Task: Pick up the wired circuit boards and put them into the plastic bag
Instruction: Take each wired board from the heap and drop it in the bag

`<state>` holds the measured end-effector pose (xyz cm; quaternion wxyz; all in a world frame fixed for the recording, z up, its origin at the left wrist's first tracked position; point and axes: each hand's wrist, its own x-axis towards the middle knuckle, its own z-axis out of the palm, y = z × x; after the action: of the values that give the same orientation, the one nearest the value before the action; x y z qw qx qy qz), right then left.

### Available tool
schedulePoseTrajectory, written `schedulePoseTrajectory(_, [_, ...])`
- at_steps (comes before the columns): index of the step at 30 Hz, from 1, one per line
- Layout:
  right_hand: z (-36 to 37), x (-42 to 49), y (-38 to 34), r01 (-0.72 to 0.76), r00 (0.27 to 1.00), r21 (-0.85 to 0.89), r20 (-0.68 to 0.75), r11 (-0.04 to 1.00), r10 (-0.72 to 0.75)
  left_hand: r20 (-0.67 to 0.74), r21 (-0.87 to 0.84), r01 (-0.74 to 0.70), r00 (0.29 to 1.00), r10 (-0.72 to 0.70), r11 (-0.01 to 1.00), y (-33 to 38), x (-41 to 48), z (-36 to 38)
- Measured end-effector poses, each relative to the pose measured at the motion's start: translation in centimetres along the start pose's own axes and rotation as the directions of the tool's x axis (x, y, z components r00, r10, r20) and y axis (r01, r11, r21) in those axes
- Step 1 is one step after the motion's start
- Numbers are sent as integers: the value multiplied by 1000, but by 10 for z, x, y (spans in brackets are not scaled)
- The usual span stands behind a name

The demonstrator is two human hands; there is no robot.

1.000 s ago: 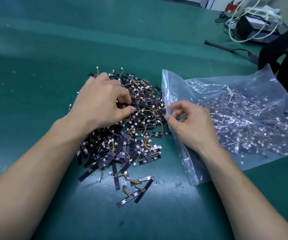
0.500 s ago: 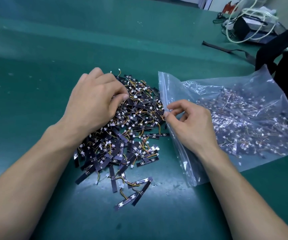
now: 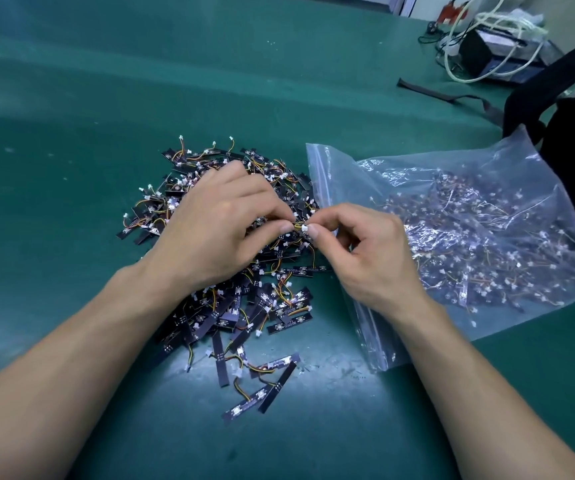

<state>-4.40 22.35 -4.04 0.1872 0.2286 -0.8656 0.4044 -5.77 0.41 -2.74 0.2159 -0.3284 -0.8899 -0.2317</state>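
Observation:
A heap of small black wired circuit boards (image 3: 230, 306) with yellow and orange wires and white connectors lies on the green table. To its right lies a clear plastic bag (image 3: 480, 237), its zip edge facing the heap, with many boards inside. My left hand (image 3: 216, 230) hovers over the heap and pinches the wires of a board (image 3: 300, 227) between thumb and fingers. My right hand (image 3: 369, 258) meets it at the bag's mouth and pinches the same board's white connector end.
A black bag with straps (image 3: 563, 109) stands at the right edge behind the plastic bag. White cables and a dark box (image 3: 486, 46) sit at the back right. Loose boards (image 3: 261, 386) lie nearest me.
My left hand moved right from the heap's top toward the bag, bringing a board. My right hand let go of the bag's edge and took the board's other end.

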Motion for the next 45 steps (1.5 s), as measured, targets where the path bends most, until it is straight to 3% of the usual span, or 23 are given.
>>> schedulePoseTrajectory(13, [-1,0,-3,-32,999,65,-26,997,33,-106,-14,-32,994,30,999,-3,-2,3])
schedulePoseTrajectory(27, [-1,1,-2,15,999,13,-51,1000,-14,-78,-46,1,997,-4,999,1,-2,4])
schedulePoseTrajectory(36, [0,-1,-3,-73,997,80,-25,994,75,-88,-52,-16,996,12,999,1,-1,4])
schedulePoseTrajectory(45, [-2,0,-2,12,1000,68,-27,998,-10,-84,-88,-20,996,13,996,0,-1,5])
